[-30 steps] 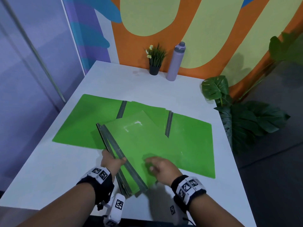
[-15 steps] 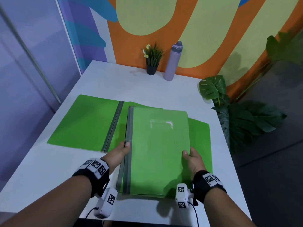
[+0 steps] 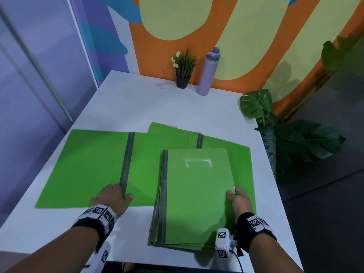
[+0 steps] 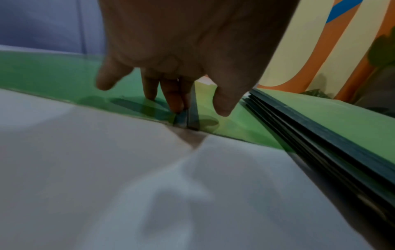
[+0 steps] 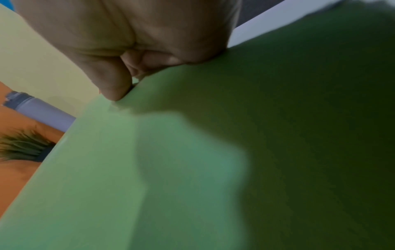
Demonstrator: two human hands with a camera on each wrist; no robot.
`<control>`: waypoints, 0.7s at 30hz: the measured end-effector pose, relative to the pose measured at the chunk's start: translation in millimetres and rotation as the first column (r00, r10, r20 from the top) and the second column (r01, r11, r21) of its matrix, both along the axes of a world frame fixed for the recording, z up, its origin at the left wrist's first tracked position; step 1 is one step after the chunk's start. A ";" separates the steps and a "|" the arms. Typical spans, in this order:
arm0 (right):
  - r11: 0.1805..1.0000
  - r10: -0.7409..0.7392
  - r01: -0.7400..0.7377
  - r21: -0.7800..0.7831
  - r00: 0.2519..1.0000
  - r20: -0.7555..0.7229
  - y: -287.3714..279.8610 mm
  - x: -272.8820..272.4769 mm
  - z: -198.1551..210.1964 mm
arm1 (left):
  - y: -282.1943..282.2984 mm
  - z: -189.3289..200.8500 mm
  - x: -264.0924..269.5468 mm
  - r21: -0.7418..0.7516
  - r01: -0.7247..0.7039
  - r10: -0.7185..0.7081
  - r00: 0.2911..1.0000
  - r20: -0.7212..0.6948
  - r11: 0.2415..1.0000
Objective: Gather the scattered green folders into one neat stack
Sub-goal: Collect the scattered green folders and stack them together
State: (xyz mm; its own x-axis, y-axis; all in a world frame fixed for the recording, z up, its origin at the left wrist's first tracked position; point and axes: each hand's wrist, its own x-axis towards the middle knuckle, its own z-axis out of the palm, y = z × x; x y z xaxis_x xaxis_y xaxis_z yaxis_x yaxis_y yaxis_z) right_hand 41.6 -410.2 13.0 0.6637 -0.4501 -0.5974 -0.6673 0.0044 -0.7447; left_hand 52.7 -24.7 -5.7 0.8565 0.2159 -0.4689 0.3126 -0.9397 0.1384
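Observation:
A stack of closed green folders (image 3: pixel 197 194) with dark spines lies at the table's front right, partly over an open green folder (image 3: pixel 232 146). My right hand (image 3: pixel 236 200) grips the stack's right edge, thumb on the top cover (image 5: pixel 192 152) and fingers hidden beneath. A second open green folder (image 3: pixel 84 166) lies flat to the left. My left hand (image 3: pixel 116 196) rests on the near end of its dark spine (image 4: pixel 192 118), fingertips (image 4: pixel 177 104) pointing down onto it and holding nothing. The stack's spines (image 4: pixel 320 138) show just to the right of that hand.
The white table (image 3: pixel 137 107) ends close in front of the stack and at the right. A lilac bottle (image 3: pixel 208 73) and a small potted plant (image 3: pixel 184 69) stand at the back wall. A large leafy plant (image 3: pixel 285 138) stands on the floor to the right.
The stack has shifted to the right and nearer the front edge. My left hand has let go of the stack's spine and moved left onto the open folder's spine.

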 end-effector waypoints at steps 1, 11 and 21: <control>1.000 0.004 -0.004 0.003 1.000 -0.004 1.4 -0.4 -1.9 | 1.7 -1.5 -6.3 0.024 -0.051 0.051 0.999 -0.004 0.998; 0.998 0.064 -0.064 -0.026 0.998 -0.014 17.3 2.2 -4.9 | 3.1 1.1 -4.7 0.114 -0.177 0.190 0.975 -0.112 0.977; 0.986 0.038 -0.051 -0.159 0.996 -0.084 4.1 -4.1 -7.2 | -16.7 97.7 19.2 -0.165 -0.165 0.216 0.901 0.376 0.972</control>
